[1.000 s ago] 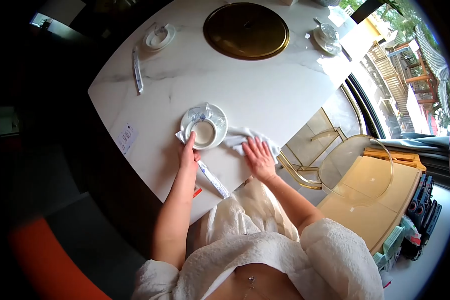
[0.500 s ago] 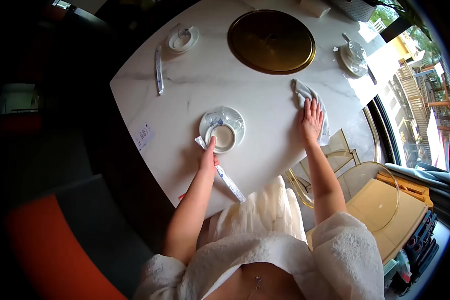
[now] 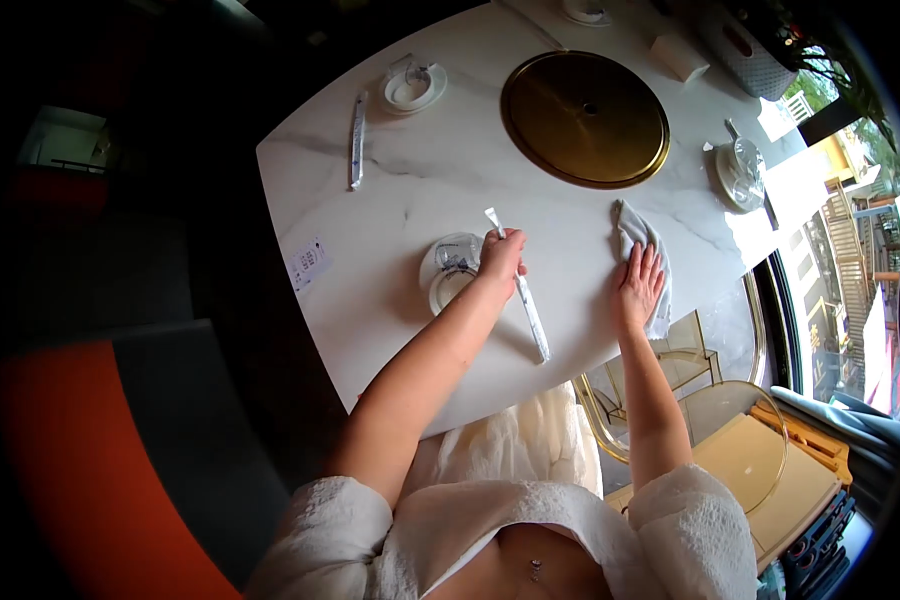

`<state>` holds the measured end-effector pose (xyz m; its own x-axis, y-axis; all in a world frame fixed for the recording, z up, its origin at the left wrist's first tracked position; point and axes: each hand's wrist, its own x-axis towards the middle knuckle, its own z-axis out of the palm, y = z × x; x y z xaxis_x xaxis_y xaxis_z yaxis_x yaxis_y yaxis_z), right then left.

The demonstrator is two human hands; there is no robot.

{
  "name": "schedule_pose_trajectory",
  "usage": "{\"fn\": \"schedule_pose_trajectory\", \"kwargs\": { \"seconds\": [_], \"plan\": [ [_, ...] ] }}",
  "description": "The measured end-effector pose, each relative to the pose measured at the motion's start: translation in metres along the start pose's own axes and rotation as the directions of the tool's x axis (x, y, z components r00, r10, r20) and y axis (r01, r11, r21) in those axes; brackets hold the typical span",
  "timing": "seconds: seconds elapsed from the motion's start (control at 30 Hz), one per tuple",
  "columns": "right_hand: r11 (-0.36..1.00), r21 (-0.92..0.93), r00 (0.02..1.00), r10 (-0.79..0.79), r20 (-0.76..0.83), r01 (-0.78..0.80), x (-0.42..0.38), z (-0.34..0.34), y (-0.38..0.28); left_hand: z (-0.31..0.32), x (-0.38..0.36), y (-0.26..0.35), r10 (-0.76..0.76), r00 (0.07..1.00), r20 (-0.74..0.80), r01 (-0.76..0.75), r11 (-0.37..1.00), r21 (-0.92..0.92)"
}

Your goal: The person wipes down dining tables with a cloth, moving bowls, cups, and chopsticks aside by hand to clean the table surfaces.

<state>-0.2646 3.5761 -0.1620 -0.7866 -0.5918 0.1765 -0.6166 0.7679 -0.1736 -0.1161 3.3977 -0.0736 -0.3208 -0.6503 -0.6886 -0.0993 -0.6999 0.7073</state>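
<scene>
My left hand (image 3: 503,258) is closed around a long paper-wrapped chopstick packet (image 3: 533,318), which sticks out above and below the fist. It is over the right side of a place setting: a white saucer (image 3: 427,264) with a white bowl (image 3: 450,287) and a clear glass (image 3: 457,250) on it. My forearm and hand partly cover the bowl. My right hand (image 3: 641,286) lies flat on a grey folded cloth (image 3: 631,222), fingers stretched out, pressing it to the white marble table (image 3: 370,330).
A round gold turntable plate (image 3: 585,118) sits farther back. Other settings stand at the back left (image 3: 415,88) and right (image 3: 740,172), with another wrapped packet (image 3: 357,140) at left. A printed slip (image 3: 309,263) lies near the left edge. A clear chair (image 3: 735,440) stands at right.
My left hand has moved from the bowl's left side to its right, carrying the chopstick packet across. My right hand stays on the cloth. The view has shifted, so the table appears lower and farther right.
</scene>
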Motion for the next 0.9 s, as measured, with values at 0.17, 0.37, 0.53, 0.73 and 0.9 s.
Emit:
{"fn": "schedule_pose_trajectory", "kwargs": {
  "seconds": [0.17,0.37,0.53,0.73,0.9],
  "plan": [
    [1.000,-0.017,1.000,-0.011,0.013,0.011,0.000,-0.001,0.001,0.009,0.072,-0.013,0.261,0.942,-0.211,-0.106,0.828,0.551],
    [1.000,-0.024,1.000,-0.007,0.012,0.007,0.000,-0.004,-0.001,-0.065,0.102,0.059,0.766,0.609,-0.207,-0.318,0.474,0.821],
    [0.999,-0.046,1.000,-0.015,-0.007,0.015,0.001,0.002,0.003,-0.158,0.154,0.124,0.640,0.602,-0.479,0.276,0.395,0.876],
    [0.999,-0.026,1.000,-0.025,0.019,0.026,0.008,-0.015,-0.003,-0.193,0.207,0.142,0.608,0.723,-0.328,0.250,0.212,0.945],
    [0.999,-0.040,0.999,-0.033,0.026,0.034,0.014,-0.008,0.005,-0.187,0.265,0.150,0.553,0.829,-0.091,-0.014,0.182,0.983]
  ]
}}
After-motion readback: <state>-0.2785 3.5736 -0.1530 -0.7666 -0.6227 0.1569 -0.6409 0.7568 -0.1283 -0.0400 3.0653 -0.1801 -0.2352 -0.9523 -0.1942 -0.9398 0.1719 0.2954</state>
